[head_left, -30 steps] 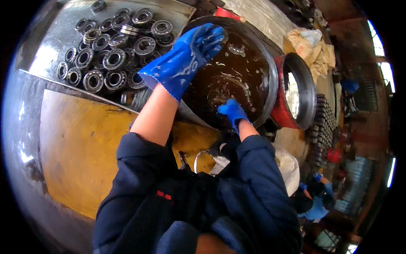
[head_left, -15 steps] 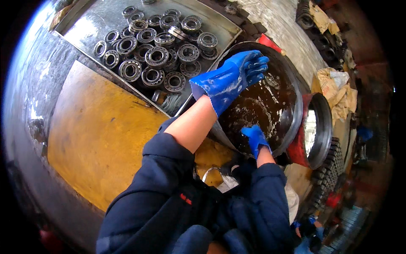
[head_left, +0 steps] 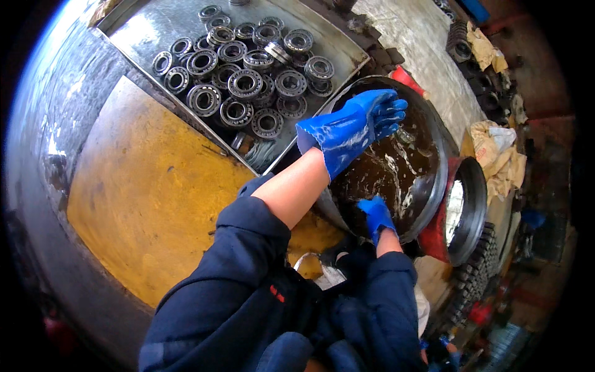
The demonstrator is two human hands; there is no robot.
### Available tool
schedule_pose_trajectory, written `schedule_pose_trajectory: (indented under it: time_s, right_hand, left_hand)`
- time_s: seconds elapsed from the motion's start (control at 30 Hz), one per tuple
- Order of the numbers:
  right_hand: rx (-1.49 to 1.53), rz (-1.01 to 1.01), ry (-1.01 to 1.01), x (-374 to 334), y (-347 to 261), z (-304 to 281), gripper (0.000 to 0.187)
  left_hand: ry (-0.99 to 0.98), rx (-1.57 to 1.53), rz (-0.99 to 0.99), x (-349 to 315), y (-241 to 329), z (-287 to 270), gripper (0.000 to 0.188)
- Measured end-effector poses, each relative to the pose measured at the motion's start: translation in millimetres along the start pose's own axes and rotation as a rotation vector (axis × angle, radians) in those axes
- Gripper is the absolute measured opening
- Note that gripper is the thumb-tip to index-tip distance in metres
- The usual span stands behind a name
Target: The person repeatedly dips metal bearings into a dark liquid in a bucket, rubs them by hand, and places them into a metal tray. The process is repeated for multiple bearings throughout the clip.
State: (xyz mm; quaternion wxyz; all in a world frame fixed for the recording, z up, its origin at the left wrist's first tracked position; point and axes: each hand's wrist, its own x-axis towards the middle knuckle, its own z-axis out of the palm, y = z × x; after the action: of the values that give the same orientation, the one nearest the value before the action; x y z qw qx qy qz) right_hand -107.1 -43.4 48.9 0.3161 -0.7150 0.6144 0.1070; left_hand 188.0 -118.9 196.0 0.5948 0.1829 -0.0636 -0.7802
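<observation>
Both my hands wear blue rubber gloves over a wide drum (head_left: 429,214) of dark brown liquid with pale foam streaks. My left hand (head_left: 370,118) hovers over the drum's far left part, fingers stretched out and slightly apart, with nothing visible in them. Down at the near side of the drum, my right hand (head_left: 377,218) reaches to the liquid. Its fingertips are hidden there, so whether it holds anything does not show. Left of the drum, a metal tray (head_left: 133,43) holds several roller bearings (head_left: 245,84), some stacked on others.
A red-sided drum with a dark rim (head_left: 472,217) stands against the right of the liquid drum. A red object (head_left: 406,80) lies at its far rim. Yellow sheet (head_left: 149,192) covers the surface at left. Brown paper sacks (head_left: 496,155) and rows of dark parts (head_left: 474,270) line the right.
The view has shifted a little, so tray and drum appear lower and farther right. My left hand stays stretched over the drum; my right hand stays at the liquid near its near side.
</observation>
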Motion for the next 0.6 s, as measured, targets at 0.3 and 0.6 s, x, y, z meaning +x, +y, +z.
schedule_pose_trajectory:
  time_s: [0.3,0.6]
  right_hand:
    - [-0.782,-0.315,0.097,7,-7,-1,0.030]
    - [0.362,0.149,0.158,16,13,5,0.040]
  left_hand:
    - [-0.068,-0.106,-0.006,21,-22,3,0.025]
    - [-0.108,-0.023,0.030,6,-2,-1,0.033]
